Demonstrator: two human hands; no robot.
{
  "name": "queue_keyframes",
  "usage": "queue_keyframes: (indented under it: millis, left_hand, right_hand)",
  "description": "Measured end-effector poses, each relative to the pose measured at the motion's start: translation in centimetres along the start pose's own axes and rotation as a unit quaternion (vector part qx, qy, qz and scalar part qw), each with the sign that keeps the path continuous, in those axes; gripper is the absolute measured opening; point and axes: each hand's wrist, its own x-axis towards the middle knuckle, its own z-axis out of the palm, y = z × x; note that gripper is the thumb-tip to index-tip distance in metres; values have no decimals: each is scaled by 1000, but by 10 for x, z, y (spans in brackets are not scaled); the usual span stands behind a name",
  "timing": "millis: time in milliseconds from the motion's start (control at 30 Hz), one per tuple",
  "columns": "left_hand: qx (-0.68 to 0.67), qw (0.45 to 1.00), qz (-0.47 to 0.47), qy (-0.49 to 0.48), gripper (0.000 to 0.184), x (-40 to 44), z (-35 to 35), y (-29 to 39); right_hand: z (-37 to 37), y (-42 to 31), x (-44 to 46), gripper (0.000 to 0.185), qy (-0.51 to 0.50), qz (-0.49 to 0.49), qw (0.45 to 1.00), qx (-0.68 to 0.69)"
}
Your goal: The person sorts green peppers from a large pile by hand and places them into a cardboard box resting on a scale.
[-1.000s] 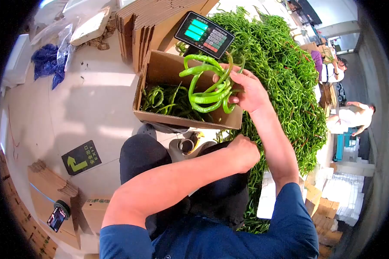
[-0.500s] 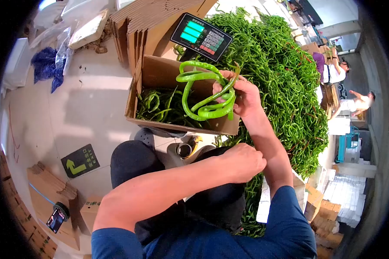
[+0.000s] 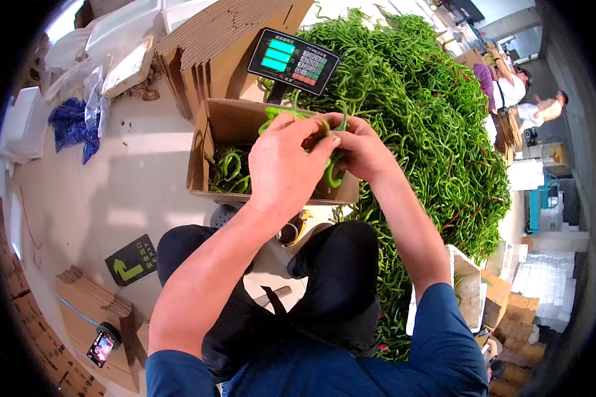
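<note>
Above the open cardboard box, both of my hands are together on a small bunch of long green peppers. My left hand has its thumb and fingers closed at the bunch and covers much of it. My right hand is wrapped round the peppers from the right side. Curled green peppers lie inside the box. Behind the box stands a scale display with lit green readouts. A large heap of green peppers spreads to the right.
Folded cardboard stands behind the box. A dark floor sign and a phone are at the left. Blue plastic lies farther back. A white crate is at the right. Two people are beyond the heap.
My left hand has moved from beside my right forearm up to the peppers and closed at them. My right hand still holds the bunch. The view has shifted slightly.
</note>
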Motion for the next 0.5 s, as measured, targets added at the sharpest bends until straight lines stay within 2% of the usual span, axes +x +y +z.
queue_keyframes:
  millis: [33,133,233,400,500]
  left_hand:
    - [-20,1000,-2,-9,19,-1,-2,-1]
    - [-97,995,-11,-34,13,1,-12,-4]
    - [-75,997,20,5,13,6,-22,-11]
    - [-189,971,-146,-24,18,15,-39,-26]
    - [-290,944,-158,-11,20,19,-48,-30]
  right_hand:
    - [6,0,-4,28,26,5,1000,9]
    - [4,0,-6,26,1,16,998,66]
    - [3,0,-6,26,36,11,995,91]
    - [-14,5,-13,28,73,9,988,135]
    - [-19,4,-21,33,94,-1,983,156]
